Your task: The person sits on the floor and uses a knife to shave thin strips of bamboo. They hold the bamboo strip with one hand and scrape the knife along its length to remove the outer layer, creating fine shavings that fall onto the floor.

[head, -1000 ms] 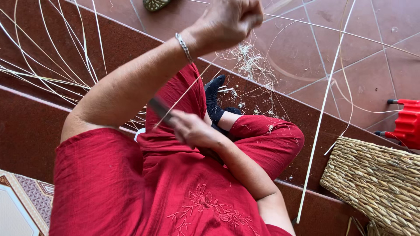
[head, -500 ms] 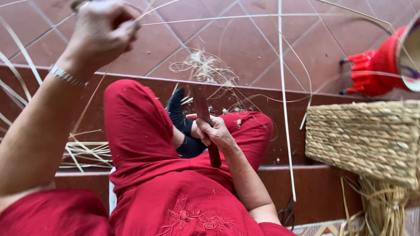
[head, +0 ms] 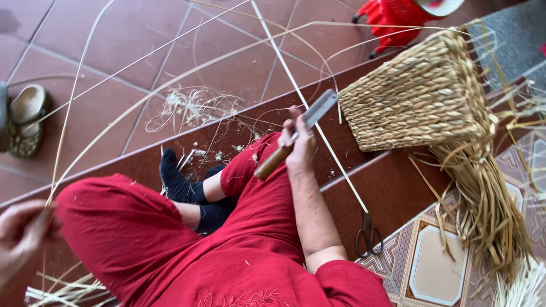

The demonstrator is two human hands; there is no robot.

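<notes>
I sit on red-brown steps in red clothes, legs crossed, dark socks on. My right hand (head: 298,142) grips a knife (head: 296,133) with a wooden handle and a flat grey blade, held over my right knee and pointing up to the right. My left hand (head: 23,236), at the lower left edge, pinches the end of a long pale cane strip (head: 170,82) that arcs up and across the tiled floor. A second straight strip (head: 310,111) runs diagonally under the blade.
A woven straw basket (head: 421,96) with loose unwoven ends (head: 483,199) lies on the step to my right. Scissors (head: 368,236) lie below it. Shavings (head: 193,108) litter the floor. A sandal (head: 25,119) sits far left, a red plastic object (head: 398,17) at top.
My left hand has dropped from raised at the top to the lower left, still holding a strip. My right hand has lifted the knife. The view has swung left, showing more of the basket.
</notes>
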